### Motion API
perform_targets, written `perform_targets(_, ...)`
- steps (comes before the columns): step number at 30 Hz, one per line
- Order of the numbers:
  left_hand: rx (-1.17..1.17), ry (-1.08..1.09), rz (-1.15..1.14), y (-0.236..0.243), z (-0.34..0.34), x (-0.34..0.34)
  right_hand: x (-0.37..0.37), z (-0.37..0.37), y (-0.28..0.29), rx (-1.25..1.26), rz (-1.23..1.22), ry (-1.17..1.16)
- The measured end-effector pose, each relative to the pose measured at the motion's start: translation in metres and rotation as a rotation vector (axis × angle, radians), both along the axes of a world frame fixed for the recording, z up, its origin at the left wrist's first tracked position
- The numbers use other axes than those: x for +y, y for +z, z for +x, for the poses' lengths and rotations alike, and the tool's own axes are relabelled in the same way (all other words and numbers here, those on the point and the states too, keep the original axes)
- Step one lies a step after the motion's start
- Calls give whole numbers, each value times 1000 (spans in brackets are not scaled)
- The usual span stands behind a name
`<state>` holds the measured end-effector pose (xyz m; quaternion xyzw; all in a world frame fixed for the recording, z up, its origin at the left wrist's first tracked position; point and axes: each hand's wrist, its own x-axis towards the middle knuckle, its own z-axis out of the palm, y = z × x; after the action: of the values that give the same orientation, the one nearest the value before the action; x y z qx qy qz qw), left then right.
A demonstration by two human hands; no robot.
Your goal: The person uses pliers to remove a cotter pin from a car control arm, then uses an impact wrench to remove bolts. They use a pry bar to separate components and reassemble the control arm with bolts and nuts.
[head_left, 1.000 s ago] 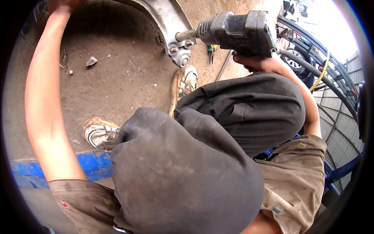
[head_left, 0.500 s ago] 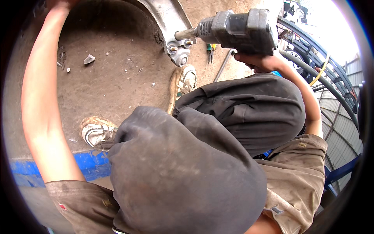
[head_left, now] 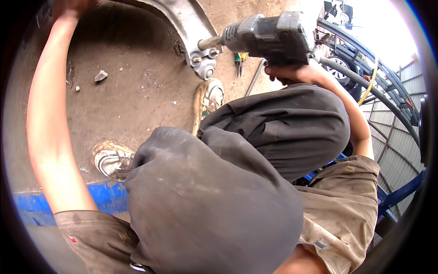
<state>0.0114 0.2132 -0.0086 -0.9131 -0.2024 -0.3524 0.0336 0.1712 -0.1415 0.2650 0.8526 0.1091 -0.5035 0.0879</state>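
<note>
Silvery curved bracket (head_left: 193, 26), blocky wrench (head_left: 270, 38)

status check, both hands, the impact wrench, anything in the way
Right hand gripping impact wrench; socket against metal arm's studded end. Left hand at top edge, grip unclear. Pliers on ground nearby, not visibly blocking socket.

A stone (head_left: 101, 76) was noted on the floor (head_left: 123, 112) at ten o'clock. Green-and-yellow-handled pliers (head_left: 240, 68) were found just past twelve, a metal rod (head_left: 254, 78) at one, a spoked wheel (head_left: 336, 68) at two, corrugated sheeting (head_left: 405, 157) at three, and a blue strip (head_left: 109, 192) at eight.
</note>
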Motion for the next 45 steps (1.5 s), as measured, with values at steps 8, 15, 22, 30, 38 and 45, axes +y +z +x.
perform_targets(8,353,70,71,-29,13,27,-10,16,7,86,24,90)
perform_targets(15,310,64,7,-50,-7,32,-3,29,-10,177,105,113)
perform_targets(22,275,30,-63,-38,2,22,-31,34,-24,86,493,408)
perform_targets(30,319,44,-89,-28,-6,24,6,27,0,181,169,242)
perform_targets(38,331,110,1,-39,-7,28,15,26,2,86,-35,145)
perform_targets(45,214,39,116,-31,1,30,9,29,-6,101,3,83)
